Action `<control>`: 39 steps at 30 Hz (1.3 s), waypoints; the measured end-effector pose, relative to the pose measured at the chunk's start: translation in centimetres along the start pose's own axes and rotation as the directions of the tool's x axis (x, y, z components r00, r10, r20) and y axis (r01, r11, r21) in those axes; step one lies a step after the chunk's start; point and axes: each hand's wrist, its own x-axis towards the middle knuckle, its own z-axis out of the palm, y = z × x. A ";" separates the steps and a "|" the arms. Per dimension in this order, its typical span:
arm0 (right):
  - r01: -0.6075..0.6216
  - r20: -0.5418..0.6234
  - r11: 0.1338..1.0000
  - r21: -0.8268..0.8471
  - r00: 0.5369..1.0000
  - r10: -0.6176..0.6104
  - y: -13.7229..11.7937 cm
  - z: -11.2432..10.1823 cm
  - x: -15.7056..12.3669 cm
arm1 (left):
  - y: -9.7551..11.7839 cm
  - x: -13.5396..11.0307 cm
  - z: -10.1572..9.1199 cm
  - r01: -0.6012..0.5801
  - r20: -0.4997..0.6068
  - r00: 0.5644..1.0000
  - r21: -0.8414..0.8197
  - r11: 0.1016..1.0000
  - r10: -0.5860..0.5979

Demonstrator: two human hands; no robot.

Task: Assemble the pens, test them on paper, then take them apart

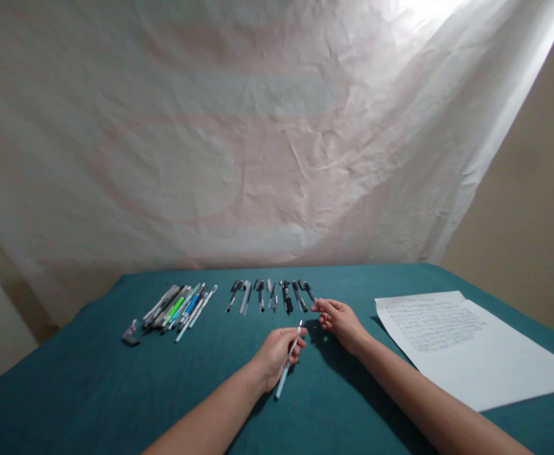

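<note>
In my left hand, closed near the middle of the table, is a slim pale-blue pen. Its narrow tip points up and away from me, and its blunt end sticks out below the fingers. My right hand is pinched at the near end of a dark pen, the rightmost in a row. That row holds several pens and separate caps, among them a thick black pen and a clear-barrelled pen. The right fingertips partly hide the dark pen's near end.
Left of the row lies a pile of pens and markers, including a green highlighter and pale-blue pens. A small grey eraser-like object sits beside it. At right, a large written-on paper sheet covers part of the green cloth.
</note>
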 end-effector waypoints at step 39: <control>0.073 -0.056 0.629 -0.774 0.981 -0.183 -2.0 -1.9 10.3 | 1.4 3.9 -0.7 -0.105 0.052 0.990 -0.370 0.923 0.134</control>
